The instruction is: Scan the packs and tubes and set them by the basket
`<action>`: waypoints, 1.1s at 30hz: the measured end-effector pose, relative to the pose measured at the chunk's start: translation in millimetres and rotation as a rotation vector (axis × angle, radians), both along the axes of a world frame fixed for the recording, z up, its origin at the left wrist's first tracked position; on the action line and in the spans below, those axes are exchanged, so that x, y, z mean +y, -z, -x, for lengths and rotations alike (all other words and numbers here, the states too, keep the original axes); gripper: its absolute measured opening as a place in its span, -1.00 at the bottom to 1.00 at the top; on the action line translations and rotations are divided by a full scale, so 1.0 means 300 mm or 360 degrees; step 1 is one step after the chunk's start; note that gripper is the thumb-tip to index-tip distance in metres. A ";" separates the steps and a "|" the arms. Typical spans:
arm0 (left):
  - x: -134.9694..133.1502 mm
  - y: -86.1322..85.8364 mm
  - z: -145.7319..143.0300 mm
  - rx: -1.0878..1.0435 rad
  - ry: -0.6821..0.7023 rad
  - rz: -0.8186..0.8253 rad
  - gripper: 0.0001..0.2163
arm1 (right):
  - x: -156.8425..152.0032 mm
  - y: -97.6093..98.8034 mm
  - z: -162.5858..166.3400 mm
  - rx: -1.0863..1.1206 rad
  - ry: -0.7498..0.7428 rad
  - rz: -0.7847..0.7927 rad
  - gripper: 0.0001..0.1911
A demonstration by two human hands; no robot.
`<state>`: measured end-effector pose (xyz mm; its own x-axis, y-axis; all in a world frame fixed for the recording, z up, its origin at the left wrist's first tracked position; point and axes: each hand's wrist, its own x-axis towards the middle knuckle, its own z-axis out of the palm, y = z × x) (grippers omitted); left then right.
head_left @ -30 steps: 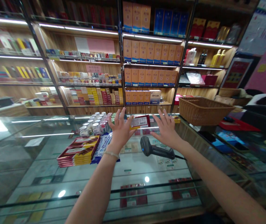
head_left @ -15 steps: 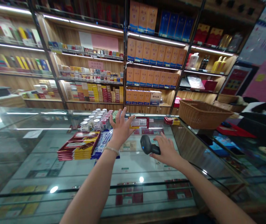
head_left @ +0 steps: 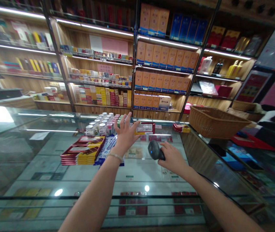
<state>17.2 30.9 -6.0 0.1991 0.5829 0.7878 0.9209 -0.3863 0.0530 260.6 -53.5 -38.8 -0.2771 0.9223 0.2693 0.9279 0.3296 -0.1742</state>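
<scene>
My left hand (head_left: 125,133) is above the glass counter, fingers spread, holding nothing. Just beyond its thumb and fingertips is a red and yellow chocolate-style packet (head_left: 147,129), its barcode facing me. My right hand (head_left: 175,157) is closed around the handle of a black barcode scanner (head_left: 154,149) with a small blue light, whose head points left. Left of my left hand lie stacked red and yellow packets with chocolate bars pictured (head_left: 86,149), beside blue and white packets (head_left: 107,148). Several cans (head_left: 101,125) stand behind them, partly hidden by my left hand.
A wicker basket (head_left: 214,124) stands on the right-hand counter, near a small stack of red and yellow packets (head_left: 181,128). Paper (head_left: 39,136) lies at left. A cable trails beside my right forearm. Behind the counter, shelves hold orange boxes (head_left: 161,82) and small packs.
My right hand's fingers have closed more around the scanner, which has turned slightly. My left hand stays spread near the barcoded packet. The whole view has shifted a little left.
</scene>
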 end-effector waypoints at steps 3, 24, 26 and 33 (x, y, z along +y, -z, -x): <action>0.003 0.002 0.002 -0.0029 -0.0032 0.0002 -0.39 | 0.052 -0.038 -0.035 0.0183 0.0059 -0.0003 -0.54; 0.015 0.025 0.008 -0.0057 -0.0104 -0.0025 -0.42 | -0.022 -0.085 -0.021 0.0441 0.0252 -0.0032 -0.48; 0.013 0.023 0.008 -0.0054 -0.0104 -0.0004 -0.43 | -0.026 -0.091 -0.020 0.0408 0.0272 -0.0013 -0.50; 0.010 0.023 0.003 -0.0038 -0.0126 -0.0025 -0.41 | -0.031 -0.099 -0.019 0.0457 0.0295 0.0007 -0.43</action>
<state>16.4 33.8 -12.8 0.1338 0.5834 0.8011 0.9471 -0.3133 0.0700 266.3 -62.7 -9.2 -0.0178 0.9512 0.3081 0.8848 0.1585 -0.4381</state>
